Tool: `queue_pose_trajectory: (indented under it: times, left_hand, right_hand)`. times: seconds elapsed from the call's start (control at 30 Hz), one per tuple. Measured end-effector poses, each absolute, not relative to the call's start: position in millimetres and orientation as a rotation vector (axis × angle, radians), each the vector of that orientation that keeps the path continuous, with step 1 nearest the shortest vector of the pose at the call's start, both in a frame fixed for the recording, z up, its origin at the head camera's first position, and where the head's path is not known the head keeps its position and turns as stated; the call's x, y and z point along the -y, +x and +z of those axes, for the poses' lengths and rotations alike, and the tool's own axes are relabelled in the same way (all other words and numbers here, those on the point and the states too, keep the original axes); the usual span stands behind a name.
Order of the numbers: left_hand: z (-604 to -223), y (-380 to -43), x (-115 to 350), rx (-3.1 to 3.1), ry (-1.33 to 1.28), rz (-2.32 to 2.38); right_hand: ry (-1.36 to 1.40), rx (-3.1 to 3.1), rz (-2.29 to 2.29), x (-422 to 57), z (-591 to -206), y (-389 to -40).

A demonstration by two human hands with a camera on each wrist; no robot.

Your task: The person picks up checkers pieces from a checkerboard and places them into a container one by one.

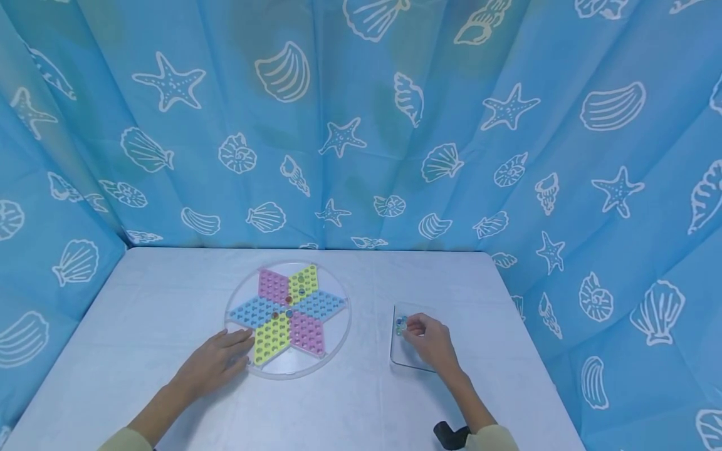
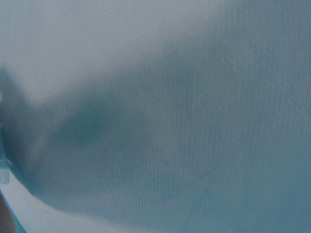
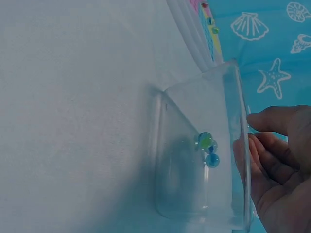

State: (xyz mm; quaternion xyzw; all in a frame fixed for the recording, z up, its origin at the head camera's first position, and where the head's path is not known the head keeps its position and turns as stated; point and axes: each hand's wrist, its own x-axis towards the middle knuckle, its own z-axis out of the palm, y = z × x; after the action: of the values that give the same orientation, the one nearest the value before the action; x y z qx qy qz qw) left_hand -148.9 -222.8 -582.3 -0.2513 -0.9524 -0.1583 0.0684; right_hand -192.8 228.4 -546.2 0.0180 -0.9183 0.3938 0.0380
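Beyond the fingers of both your hands hangs a blue shell-print curtain (image 1: 361, 175), and below them spreads the white-covered table (image 1: 372, 401). Your left hand (image 1: 219, 359) is relaxed, its fingers laid along the near left edge of the round star-patterned board (image 1: 282, 377) and grasping nothing; the board looks light, flat and stiff, best taken by its clear rim so nothing on it rolls. Under your right hand (image 1: 434, 344) sits the clear box (image 3: 218, 194), its wall just beside your fingertips; it is probably thin, rigid plastic, easy to nudge, so take it by the sides. The glass-like marbles (image 3: 212, 160) lie in the box, to the left of those fingers in the head view, with a few others on the board, to the right of your left fingers. Expect them to be small, hard and slippery: pinch one across its middle. Your right fingers bend towards the thumb, but you cannot tell whether a marble sits between them. The left wrist view gives only blurred cloth and shadow, the sleeve partly covers a black object (image 1: 449, 435) near your right wrist, and the clustered marbles overlap, hard to count.
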Motion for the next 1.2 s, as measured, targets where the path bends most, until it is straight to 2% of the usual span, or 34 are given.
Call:
queue_pose_trajectory:
  times: [1.2]
  left_hand:
    - [-585.4, -150.3, 224.3, 2.868, -0.761, -0.453]
  right_hand:
    - [0.034, 3.005, 1.008, -213.9, -564.5, -197.2]
